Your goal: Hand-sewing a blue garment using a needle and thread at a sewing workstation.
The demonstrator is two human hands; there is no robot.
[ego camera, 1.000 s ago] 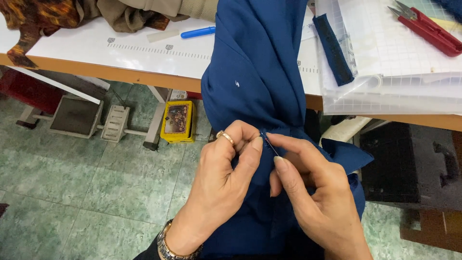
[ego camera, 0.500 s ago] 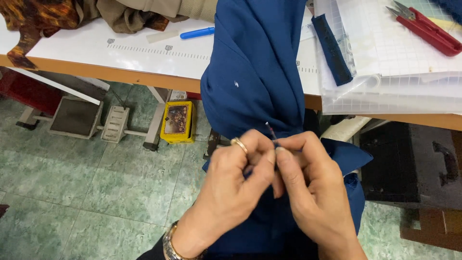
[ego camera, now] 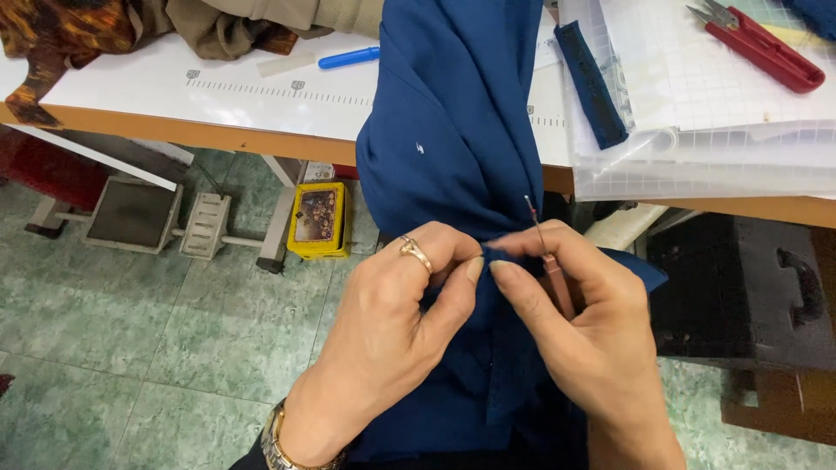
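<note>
A dark blue garment [ego camera: 461, 130] hangs from the edge of the white surface [ego camera: 218, 96] down toward the person's lap, its fold pinched between both hands. The left hand [ego camera: 392, 322] closes thumb and forefinger on the cloth, while the right hand [ego camera: 583, 322] grips a slim seam ripper [ego camera: 549, 261], tip pointing up. Red snips [ego camera: 758, 48] and a blue pen [ego camera: 348, 58] lie on the surface; a yellow tin [ego camera: 318, 219] sits on the floor.
</note>
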